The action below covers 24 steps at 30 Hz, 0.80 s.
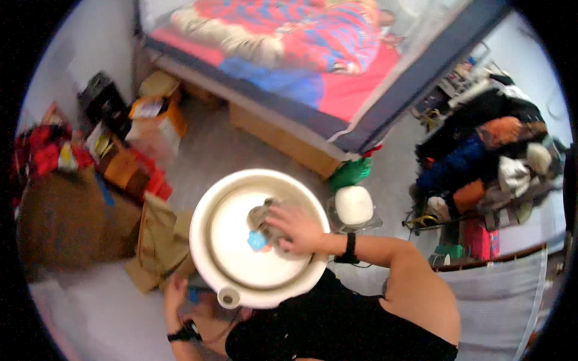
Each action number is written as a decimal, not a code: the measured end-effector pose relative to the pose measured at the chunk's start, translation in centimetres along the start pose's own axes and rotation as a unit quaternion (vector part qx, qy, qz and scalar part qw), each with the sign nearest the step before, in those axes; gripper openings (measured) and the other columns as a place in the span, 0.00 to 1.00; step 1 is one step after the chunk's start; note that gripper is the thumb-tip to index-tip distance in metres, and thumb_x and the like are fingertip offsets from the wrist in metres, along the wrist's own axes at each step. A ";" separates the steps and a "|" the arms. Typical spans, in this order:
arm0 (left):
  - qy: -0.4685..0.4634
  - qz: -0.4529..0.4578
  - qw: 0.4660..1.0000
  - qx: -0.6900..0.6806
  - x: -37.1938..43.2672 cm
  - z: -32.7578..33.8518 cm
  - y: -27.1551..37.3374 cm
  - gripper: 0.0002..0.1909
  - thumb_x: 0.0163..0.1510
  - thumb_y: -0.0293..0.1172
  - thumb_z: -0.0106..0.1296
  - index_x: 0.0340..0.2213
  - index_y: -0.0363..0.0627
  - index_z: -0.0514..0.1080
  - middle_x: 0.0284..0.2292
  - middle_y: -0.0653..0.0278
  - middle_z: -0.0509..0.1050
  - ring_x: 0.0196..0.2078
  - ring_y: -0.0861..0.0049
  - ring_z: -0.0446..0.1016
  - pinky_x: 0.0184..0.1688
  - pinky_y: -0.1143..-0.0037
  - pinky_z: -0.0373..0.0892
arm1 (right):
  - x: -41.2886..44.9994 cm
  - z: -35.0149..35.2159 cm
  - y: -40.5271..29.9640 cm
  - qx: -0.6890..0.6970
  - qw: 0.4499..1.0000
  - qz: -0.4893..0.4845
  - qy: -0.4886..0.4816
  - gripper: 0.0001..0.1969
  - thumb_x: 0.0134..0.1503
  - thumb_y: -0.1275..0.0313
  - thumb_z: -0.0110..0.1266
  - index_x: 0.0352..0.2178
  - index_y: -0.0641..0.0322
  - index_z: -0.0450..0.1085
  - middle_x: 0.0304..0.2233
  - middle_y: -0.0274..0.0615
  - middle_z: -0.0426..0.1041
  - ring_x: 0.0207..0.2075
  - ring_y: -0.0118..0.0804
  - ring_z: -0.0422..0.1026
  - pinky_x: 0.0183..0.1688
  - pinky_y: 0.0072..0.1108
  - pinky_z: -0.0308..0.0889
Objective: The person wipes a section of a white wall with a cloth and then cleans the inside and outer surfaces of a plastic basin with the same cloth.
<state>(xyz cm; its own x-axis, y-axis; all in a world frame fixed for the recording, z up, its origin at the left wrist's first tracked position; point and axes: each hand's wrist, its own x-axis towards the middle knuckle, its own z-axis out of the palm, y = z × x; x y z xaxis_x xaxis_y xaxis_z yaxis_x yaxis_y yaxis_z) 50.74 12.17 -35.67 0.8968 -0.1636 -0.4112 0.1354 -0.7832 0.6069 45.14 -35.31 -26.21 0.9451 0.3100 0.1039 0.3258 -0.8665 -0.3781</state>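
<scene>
A round white table or basin-like top (235, 266) with a raised rim stands close before me, a small round holder (229, 297) at its near left edge. Over its middle, my right hand (295, 228) is blurred, fingers apart, on or just above a crumpled grey cloth-like item (259, 216). Whether the fingers grip it is not clear. Beside that lie a small light blue piece (258, 241) and an orange bit (267, 248). My left hand (176, 289) is low at the left, outside the round top, near a tan bag (158, 230); its grip is unclear.
A bed (361, 99) with rumpled pink-and-blue bedding stands ahead. Right of the round top sits a white-lidded bin (354, 205) beside a green bag (352, 173). A loaded clothes rack (469, 158) is at the right. A brown box (76, 221) and bags stand left.
</scene>
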 end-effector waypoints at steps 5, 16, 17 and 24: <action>0.088 -0.052 0.987 -0.121 0.1 -6.8 0.4 0.22 0.57 0.44 0.49 0.44 0.36 0.65 0.30 0.63 0.71 0.31 0.77 0.68 0.34 0.76 0.66 | -0.2 -1.8 0.0 -0.044 0.999 0.002 -0.003 0.33 0.40 0.65 0.55 0.52 0.53 0.62 0.56 0.47 0.59 0.56 0.53 0.58 0.57 0.43 0.53; 0.397 -0.004 0.918 -0.008 -13.4 -26.0 6.1 0.26 0.59 0.45 0.45 0.53 0.41 0.63 0.43 0.59 0.73 0.42 0.77 0.72 0.48 0.78 0.66 | 0.7 -0.2 1.3 -0.020 0.998 -0.034 0.046 0.31 0.44 0.72 0.52 0.54 0.57 0.61 0.57 0.50 0.58 0.56 0.54 0.58 0.56 0.39 0.53; 0.422 0.008 0.906 0.021 -14.9 -26.1 6.9 0.25 0.59 0.45 0.44 0.53 0.42 0.64 0.45 0.58 0.73 0.44 0.76 0.72 0.49 0.78 0.65 | 0.5 -0.2 1.2 -0.016 0.998 -0.033 0.048 0.31 0.44 0.72 0.52 0.54 0.57 0.61 0.57 0.50 0.58 0.56 0.54 0.58 0.56 0.39 0.53; 0.291 0.019 0.952 -0.090 -16.2 -15.0 8.0 0.22 0.57 0.32 0.47 0.53 0.43 0.64 0.43 0.66 0.71 0.40 0.81 0.70 0.46 0.79 0.65 | -0.3 0.4 1.6 -0.019 0.997 -0.024 0.067 0.32 0.42 0.72 0.52 0.53 0.58 0.61 0.57 0.50 0.57 0.55 0.52 0.59 0.57 0.38 0.54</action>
<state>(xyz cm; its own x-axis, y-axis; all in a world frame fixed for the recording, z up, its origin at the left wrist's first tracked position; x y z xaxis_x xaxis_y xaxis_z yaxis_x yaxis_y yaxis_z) 43.59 17.56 -13.94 0.9768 0.2122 0.0274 0.1222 -0.6586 0.7425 45.34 -36.62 -27.22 0.9228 0.2988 0.2433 0.3690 -0.8672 -0.3344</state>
